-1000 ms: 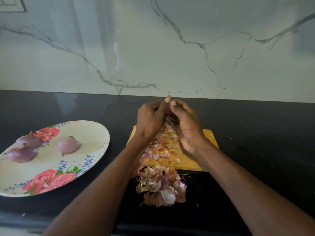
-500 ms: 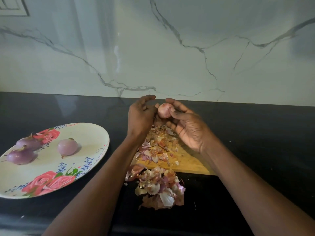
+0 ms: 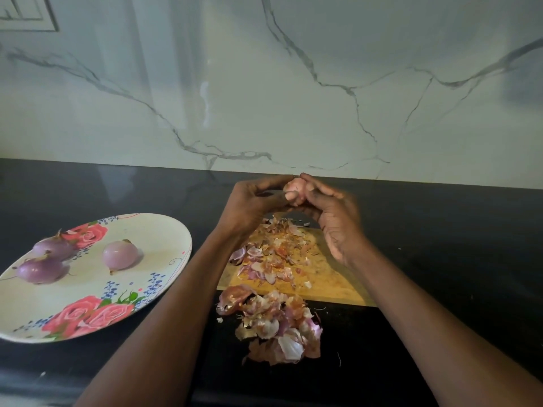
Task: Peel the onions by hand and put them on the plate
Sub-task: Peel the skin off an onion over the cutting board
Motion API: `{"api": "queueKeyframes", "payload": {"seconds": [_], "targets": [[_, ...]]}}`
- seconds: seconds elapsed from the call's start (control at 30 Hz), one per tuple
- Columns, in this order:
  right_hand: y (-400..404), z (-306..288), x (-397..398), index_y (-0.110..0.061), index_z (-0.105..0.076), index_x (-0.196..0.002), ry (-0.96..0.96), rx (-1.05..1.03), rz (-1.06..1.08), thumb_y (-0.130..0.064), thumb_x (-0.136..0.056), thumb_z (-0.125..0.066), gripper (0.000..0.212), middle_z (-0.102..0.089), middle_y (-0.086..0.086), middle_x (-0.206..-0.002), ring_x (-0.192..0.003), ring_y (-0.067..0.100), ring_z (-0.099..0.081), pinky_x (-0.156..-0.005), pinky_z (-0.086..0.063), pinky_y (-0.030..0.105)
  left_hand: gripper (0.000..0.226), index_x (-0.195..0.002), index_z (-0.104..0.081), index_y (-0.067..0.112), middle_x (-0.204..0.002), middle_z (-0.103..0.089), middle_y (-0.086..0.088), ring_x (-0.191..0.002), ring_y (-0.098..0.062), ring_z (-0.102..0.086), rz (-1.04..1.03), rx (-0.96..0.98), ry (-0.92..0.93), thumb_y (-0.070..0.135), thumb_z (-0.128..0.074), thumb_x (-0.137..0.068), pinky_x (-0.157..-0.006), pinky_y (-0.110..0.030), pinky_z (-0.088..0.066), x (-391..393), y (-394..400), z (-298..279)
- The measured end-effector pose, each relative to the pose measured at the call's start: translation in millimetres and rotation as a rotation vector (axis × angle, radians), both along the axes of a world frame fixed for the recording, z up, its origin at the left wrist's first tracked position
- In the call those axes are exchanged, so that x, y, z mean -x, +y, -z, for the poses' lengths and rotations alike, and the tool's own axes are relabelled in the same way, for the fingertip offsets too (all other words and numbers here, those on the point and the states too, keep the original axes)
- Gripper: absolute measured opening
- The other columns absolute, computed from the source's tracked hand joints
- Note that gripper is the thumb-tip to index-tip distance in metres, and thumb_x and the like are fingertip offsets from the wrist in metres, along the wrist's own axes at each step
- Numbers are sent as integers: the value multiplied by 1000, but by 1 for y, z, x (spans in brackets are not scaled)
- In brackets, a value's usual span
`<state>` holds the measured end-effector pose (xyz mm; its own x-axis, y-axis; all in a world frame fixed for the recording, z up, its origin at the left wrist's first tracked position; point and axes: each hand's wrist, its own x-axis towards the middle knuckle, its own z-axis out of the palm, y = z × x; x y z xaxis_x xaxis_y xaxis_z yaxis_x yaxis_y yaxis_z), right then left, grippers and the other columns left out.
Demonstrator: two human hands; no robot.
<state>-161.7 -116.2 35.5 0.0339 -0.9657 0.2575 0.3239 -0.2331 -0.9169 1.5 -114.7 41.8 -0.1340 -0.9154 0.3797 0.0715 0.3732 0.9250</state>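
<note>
Both hands have come back together around the small onion (image 3: 295, 188), after being a little apart half a second ago. On the left, the plate (image 3: 164, 230) sits on the dark tabletop (image 3: 440, 230) with three peeled onions (image 3: 120, 255) on it, same as before. Next, the left hand (image 3: 252, 202) pinches the onion with its thumb and fingers. The right hand (image 3: 335, 212) curls round its other side. Both hold it above the wooden board (image 3: 332, 282), which is covered in onion skins (image 3: 276, 324). I think the peeling is nearly done and the onion goes to the plate soon.
</note>
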Motion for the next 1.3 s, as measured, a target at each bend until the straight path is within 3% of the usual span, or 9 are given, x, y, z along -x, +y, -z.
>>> {"api": "queueKeyframes", "payload": {"seconds": [0.23, 0.43, 0.53, 0.7, 0.83, 0.93, 1.03, 1.17, 1.3], "targets": [[-2, 4, -3, -10, -74, -101, 82, 33, 174, -10, -99, -61, 13, -77, 7, -90, -78, 15, -75, -64, -58, 22, 24, -120, -69, 6, -107, -76, -15, -90, -30, -68, -19, -31, 34, 6, -59, -98, -80, -29, -60, 8, 1, 5], [-4, 11, -5, -20, -72, -87, 331, 144, 346, -25, -103, -57, 23, -75, 7, -82, -77, 25, -74, -72, -63, 47, 30, -122, -68, 8, -112, -75, -10, -98, -24, -71, 61, -64, -37, 8, -66, -92, -90, -37, -56, 14, 6, 3], [-2, 7, 0, -17, -73, -89, 474, 164, 373, -21, -104, -55, 23, -72, 4, -82, -76, 15, -70, -65, -57, 31, 35, -125, -65, 5, -109, -75, -10, -91, -22, -71, -21, -78, -51, 9, -69, -91, -78, -31, -57, 10, 3, 5], [0, 2, 4, -15, -73, -115, 328, 93, 193, -17, -95, -68, 21, -77, 4, -96, -74, 11, -75, -62, -58, 22, 25, -120, -70, 5, -100, -77, -9, -85, -17, -74, -20, -40, -27, 13, -60, -99, -65, -20, -54, 8, 5, 5], [-1, 6, 4, -6, -71, -122, 190, 27, 40, -11, -91, -71, 31, -77, 8, -105, -93, 24, -76, -74, -62, 29, 25, -121, -69, 6, -103, -77, -9, -90, -19, -75, -105, 55, -57, 12, -56, -101, -78, -23, -57, 13, 4, 9], [0, 7, 0, -7, -65, -130, 167, 26, -65, -4, -86, -74, 45, -75, 6, -115, -104, 21, -73, -89, -60, 33, 23, -111, -73, 10, -86, -76, -7, -71, -11, -69, -206, 145, -119, 16, -52, -104, -65, -21, -53, 14, 3, 13], [1, 9, -2, -16, -70, -121, 198, 62, -60, -4, -85, -75, 38, -77, 2, -109, -104, 17, -73, -89, -60, 31, 31, -98, -75, 6, -63, -65, 11, -54, 1, -54, -316, 213, -219, 22, -50, -106, -54, -13, -40, 16, 4, 15], [2, 10, -3, -11, -74, -113, 206, 64, -31, -16, -90, -74, 24, -78, 5, -98, -92, 18, -75, -76, -60, 27, 55, -71, -63, -1, -56, -57, -6, -48, -12, -49, -437, 199, -324, 37, -46, -106, -46, -31, -40, 16, 1, 18], [-3, 11, -2, -10, -67, -125, 237, 27, 36, -10, -87, -76, 39, -74, 6, -112, -97, 15, -74, -71, -59, 24, 34, -88, -77, 6, -74, -74, -10, -63, -27, -70, -362, 91, -292, 33, -61, -99, -59, -38, -59, 7, -4, 16]]}}
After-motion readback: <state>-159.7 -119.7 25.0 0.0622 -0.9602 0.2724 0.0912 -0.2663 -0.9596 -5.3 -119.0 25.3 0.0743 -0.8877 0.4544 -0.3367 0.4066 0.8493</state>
